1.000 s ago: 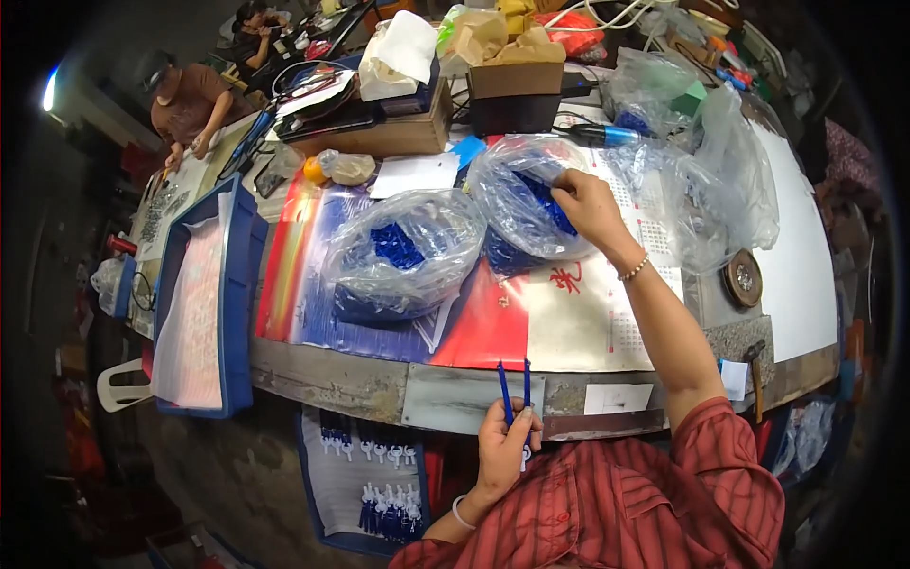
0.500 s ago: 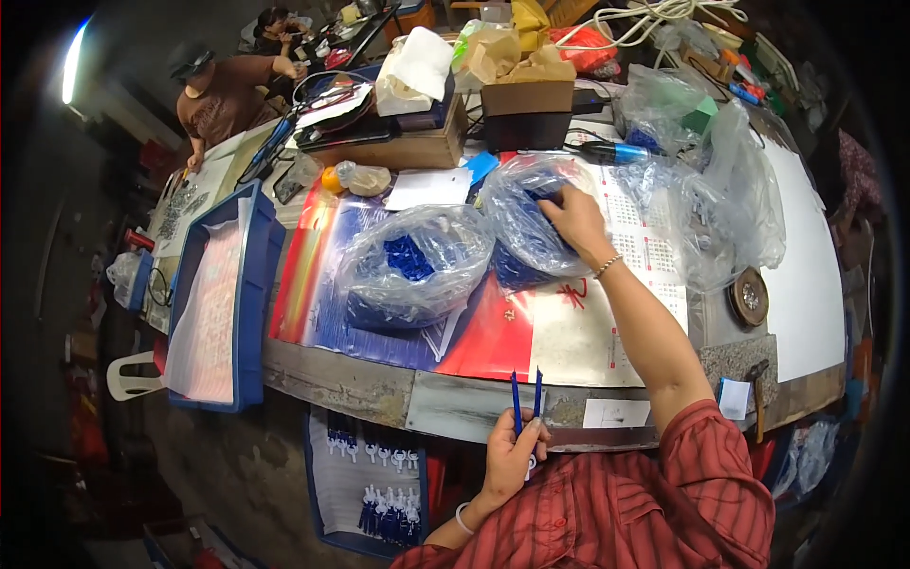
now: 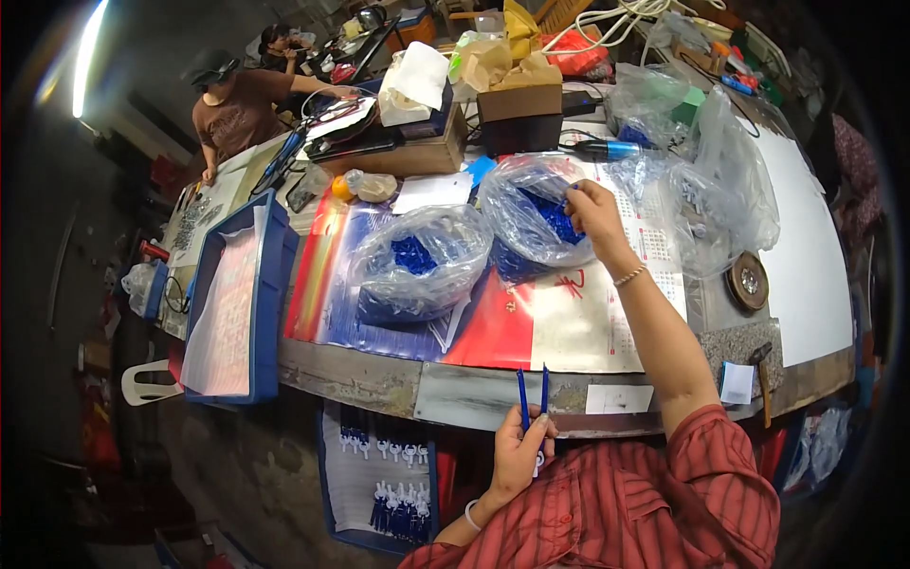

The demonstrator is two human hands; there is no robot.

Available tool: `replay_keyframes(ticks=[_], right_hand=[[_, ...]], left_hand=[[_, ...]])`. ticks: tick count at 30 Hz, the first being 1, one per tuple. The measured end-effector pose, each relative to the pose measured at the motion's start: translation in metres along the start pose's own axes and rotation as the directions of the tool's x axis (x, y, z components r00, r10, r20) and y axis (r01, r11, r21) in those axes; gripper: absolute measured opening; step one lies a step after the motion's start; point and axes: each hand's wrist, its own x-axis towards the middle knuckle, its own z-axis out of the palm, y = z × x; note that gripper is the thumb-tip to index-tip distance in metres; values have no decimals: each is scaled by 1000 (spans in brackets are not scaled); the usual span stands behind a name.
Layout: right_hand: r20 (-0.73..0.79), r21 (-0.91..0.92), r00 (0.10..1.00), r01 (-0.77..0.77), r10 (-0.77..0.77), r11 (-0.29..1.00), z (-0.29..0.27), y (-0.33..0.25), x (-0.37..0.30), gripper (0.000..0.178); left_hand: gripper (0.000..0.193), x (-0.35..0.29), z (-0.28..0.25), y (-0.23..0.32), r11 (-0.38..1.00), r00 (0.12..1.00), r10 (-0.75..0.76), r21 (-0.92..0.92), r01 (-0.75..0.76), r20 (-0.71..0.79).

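Blue-white pieces (image 3: pixel 398 507), seemingly done, laid in rows in tray (image 3: pixel 327 484) below worktop (image 3: pixel 370 379). Two-pronged piece (image 3: pixel 524 398) gripped in closed left hand (image 3: pixel 517 457) at front edge. Right hand (image 3: pixel 597 216) curled over right bag (image 3: pixel 517 258), fingertips together; cannot be told whether anything is held. Blue parts (image 3: pixel 552 220) left there and in left bag (image 3: pixel 453 277).

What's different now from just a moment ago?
The right hand has pulled back rightward toward the edge of the right plastic bag; whether it took anything is too small to tell. A co-worker's hand has stretched rightward, toward some papers. The left hand still holds two blue strips; the left plastic bag stayed put.
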Motion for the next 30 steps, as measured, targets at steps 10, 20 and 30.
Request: replay_keyframes(ticks=[10,20,30], right_hand=[[272,152,931,-293,246,944,-32,-41,-156,8],[314,134,882,-409,352,903,-45,-39,-209,13],[358,150,840,-484,409,862,-48,-39,-221,24]], left_hand=[[10,9,18,12,997,996,-80,-3,81,43],[10,3,32,1,997,995,-76,26,74,62],[11,1,38,0,996,995,-84,42,81,62]])
